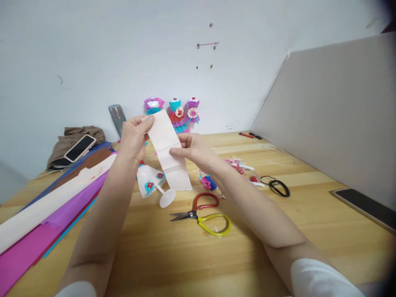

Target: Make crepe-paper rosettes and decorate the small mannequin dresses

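Note:
A pale pink strip of creased paper [165, 142] hangs in the air above the table, slanting down to the right. My left hand [135, 134] pinches its upper left corner between thumb and fingers. Around the strip's right edge, near its middle, my right hand [192, 147] is closed, thumb in front. Just below lies a white plastic goblet [147, 181] tipped on its side, decorated with red and blue flowers. Scissors [196, 214] with one red and one yellow handle rest nearer me, blades slightly apart and pointing left.
Rolled coloured paper sheets [58, 206] cover the left side. Three decorated paper dresses [177, 113] stand against the wall. Paper scraps [239, 167], a black cord loop [280, 187] and a phone [366, 206] lie to the right. Another phone [80, 148] rests on brown cloth [69, 138].

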Demonstrator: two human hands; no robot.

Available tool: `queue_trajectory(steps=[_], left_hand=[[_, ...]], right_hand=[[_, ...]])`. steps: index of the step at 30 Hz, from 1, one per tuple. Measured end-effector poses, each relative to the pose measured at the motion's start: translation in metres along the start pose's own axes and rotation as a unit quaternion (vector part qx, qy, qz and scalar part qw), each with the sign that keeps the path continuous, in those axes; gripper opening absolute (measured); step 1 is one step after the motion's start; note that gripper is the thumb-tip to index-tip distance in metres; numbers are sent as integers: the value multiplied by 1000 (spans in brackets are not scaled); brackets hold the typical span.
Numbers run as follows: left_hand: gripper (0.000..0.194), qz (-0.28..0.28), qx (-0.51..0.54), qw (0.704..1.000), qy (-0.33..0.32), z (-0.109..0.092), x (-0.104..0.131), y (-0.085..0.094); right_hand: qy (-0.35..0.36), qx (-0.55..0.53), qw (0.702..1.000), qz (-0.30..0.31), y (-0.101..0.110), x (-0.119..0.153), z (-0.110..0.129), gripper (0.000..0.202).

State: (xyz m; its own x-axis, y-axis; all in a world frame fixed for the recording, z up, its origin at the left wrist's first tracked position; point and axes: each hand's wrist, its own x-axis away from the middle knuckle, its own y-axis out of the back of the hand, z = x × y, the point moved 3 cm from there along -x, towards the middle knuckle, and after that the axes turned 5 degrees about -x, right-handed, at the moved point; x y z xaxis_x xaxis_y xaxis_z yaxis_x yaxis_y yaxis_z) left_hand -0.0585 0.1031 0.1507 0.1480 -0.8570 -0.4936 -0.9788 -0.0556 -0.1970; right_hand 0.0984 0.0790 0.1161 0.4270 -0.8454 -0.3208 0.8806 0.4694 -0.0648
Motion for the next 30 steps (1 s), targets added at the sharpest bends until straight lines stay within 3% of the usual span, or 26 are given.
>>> queue_trajectory(steps=[5, 16, 21, 25, 30], left_hand=[[19, -27, 53, 997, 58, 8, -9, 13], [11, -98, 85, 984, 123, 27, -35, 54], [7, -89, 91, 986, 107, 34, -34, 53], [4, -78, 107, 985, 113, 36, -30, 51], [9, -133, 100, 980, 104, 34, -32, 59]], right_hand=[[-58, 7, 998, 13, 3, -2, -9, 17], [-130, 51, 988, 66, 8, -9, -26, 15], [-101, 43, 991, 76, 8, -10, -28, 14], [-90, 31, 995, 26, 11, -11, -32, 13], [-74, 70, 994, 29, 19, -14, -36, 26]])
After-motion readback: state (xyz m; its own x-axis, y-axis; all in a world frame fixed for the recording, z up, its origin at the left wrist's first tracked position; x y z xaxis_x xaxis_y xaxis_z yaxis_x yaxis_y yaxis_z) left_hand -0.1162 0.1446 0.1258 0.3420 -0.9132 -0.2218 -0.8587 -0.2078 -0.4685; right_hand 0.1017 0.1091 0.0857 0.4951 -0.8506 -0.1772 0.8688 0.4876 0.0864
